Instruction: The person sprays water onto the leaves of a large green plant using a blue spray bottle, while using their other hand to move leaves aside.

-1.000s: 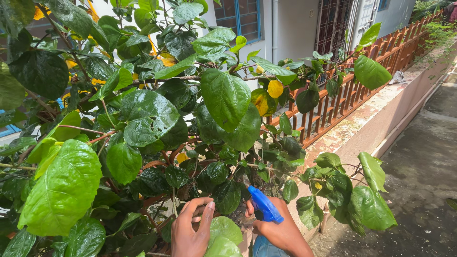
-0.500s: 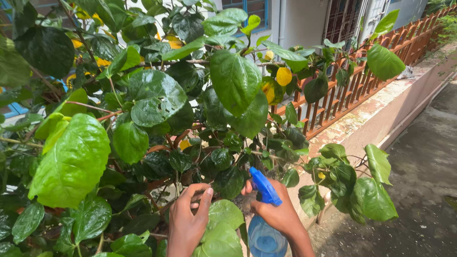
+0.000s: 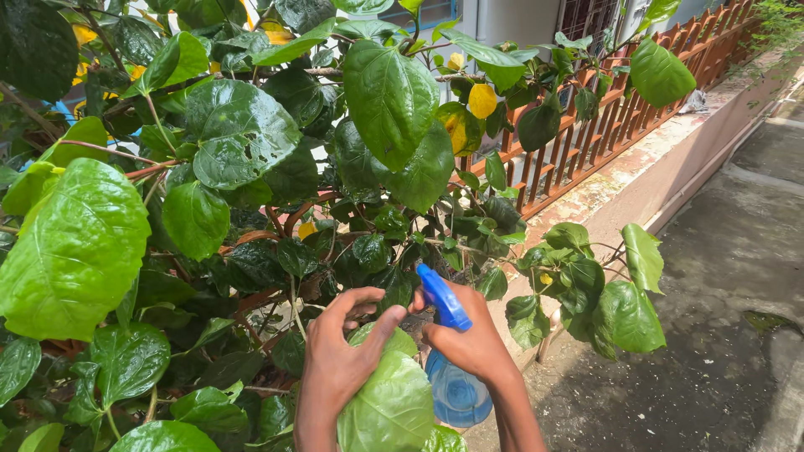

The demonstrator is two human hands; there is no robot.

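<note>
Hands: two, both bare, low centre of view.
Bottles: one translucent blue plastic spray bottle with a bright blue trigger head (image 3: 452,368).
Right hand (image 3: 469,343): fingers clamped round the neck of the spray bottle, just under the trigger head; nozzle points up and left into the foliage.
Left hand (image 3: 339,356): fingers spread and curled, thumb apart, reaching in among the leaves; palm rests against a large pale green leaf (image 3: 389,406) that lies between the two wrists. Cannot tell if it grips a stem.
Bottle look: round see-through blue body, lower part showing beside the right wrist, partly hidden by the pale leaf; the head is solid, darker blue, angled.
Bottle place: bottom centre, just right of the left hand, in front of the bush.
Bush: one big shrub with broad glossy green leaves (image 3: 243,134), many wet-looking, one with ragged holes; a few yellow leaves (image 3: 481,100) near the top.
Fence: one brown slatted railing (image 3: 603,142) on a low pinkish concrete wall (image 3: 645,197), right of the bush.
Ground: dark damp pavement (image 3: 720,293), far right.
</note>
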